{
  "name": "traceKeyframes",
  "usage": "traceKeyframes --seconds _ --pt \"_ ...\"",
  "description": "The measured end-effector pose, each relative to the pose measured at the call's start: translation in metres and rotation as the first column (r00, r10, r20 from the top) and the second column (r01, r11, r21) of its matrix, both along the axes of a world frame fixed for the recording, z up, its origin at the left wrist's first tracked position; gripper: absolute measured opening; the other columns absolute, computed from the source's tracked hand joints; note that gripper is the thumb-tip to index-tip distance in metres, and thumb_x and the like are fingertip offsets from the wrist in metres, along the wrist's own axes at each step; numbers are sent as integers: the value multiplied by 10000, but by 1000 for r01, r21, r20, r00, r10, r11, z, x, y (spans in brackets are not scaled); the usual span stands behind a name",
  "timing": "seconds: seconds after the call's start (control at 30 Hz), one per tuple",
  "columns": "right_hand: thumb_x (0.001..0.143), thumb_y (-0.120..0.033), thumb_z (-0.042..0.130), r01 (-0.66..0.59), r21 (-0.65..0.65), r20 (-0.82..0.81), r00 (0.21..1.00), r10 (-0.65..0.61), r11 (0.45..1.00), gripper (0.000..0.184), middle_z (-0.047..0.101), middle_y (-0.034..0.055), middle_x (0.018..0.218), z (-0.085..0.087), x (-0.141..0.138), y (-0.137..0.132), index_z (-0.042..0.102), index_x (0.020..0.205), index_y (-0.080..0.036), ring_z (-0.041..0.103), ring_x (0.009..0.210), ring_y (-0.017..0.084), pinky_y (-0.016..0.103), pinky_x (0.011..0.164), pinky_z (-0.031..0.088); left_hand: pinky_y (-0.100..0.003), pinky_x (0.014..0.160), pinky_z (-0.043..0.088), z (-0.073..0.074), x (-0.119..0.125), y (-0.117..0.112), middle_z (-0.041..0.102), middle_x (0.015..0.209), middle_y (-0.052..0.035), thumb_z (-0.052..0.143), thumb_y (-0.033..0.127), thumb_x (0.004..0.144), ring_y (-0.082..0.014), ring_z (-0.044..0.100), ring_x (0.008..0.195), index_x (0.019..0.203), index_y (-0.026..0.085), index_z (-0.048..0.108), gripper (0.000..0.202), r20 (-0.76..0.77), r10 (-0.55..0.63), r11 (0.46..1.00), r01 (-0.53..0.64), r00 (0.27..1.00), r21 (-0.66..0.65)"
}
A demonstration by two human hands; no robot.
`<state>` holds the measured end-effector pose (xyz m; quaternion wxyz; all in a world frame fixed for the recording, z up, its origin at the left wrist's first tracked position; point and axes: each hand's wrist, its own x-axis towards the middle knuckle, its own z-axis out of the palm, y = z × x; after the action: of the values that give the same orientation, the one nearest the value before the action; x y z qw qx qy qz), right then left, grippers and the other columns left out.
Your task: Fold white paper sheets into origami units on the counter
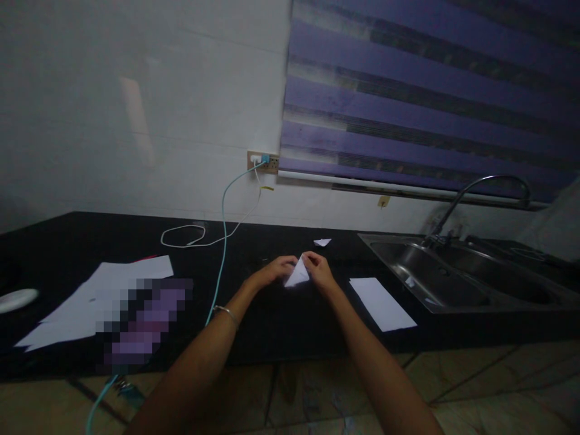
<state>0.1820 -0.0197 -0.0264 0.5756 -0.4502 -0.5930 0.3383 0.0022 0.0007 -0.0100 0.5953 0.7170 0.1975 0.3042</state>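
A small folded white paper (pixel 298 275), triangular in outline, is held upright above the black countertop between my two hands. My left hand (pixel 277 270) has its fingers closed on the paper's left side. At the paper's top corner, the fingertips of my right hand (pixel 319 270) pinch it. A bracelet circles my left wrist. Just beyond my hands lies a small folded paper boat (pixel 322 242). To the right of my right hand, a flat rectangular stack of white paper (pixel 382 304) rests on the counter.
White sheets (pixel 109 284) lie at the left beside a pixelated purple item (pixel 154 320). A teal cable (pixel 222 241) and a white cable (pixel 183 245) run from the wall outlet (pixel 263 162). At right is a steel sink (pixel 435 272) with a tall faucet (pixel 457 199); paper scraps sit on its edge.
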Motion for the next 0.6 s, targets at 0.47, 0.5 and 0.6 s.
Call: traceKeyframes --seconds 0.47,0.5,0.6 --pt "754 -458 613 16 46 8 1000 -17 999 311 637 48 770 2 -2 0 657 823 -158 564 710 178 289 655 452 -194 473 400 -5 10 -7 571 593 30 543 244 781 -111 574 476 951 153 491 200 -92 29 995 -20 995 96" --pt "763 -458 601 21 51 19 1000 -22 998 317 641 56 799 4 -3 -2 659 856 -160 568 734 184 296 673 456 -191 467 401 -5 11 -6 571 589 33 537 235 780 -109 572 468 942 153 495 186 -86 64 991 -54 994 120" --pt "745 -446 622 89 84 49 994 -94 992 378 617 70 904 7 -6 -6 625 998 -166 556 787 184 291 691 458 -184 448 402 -3 10 -3 571 582 37 523 241 794 -99 559 443 926 154 513 158 -62 234 957 -219 970 191"
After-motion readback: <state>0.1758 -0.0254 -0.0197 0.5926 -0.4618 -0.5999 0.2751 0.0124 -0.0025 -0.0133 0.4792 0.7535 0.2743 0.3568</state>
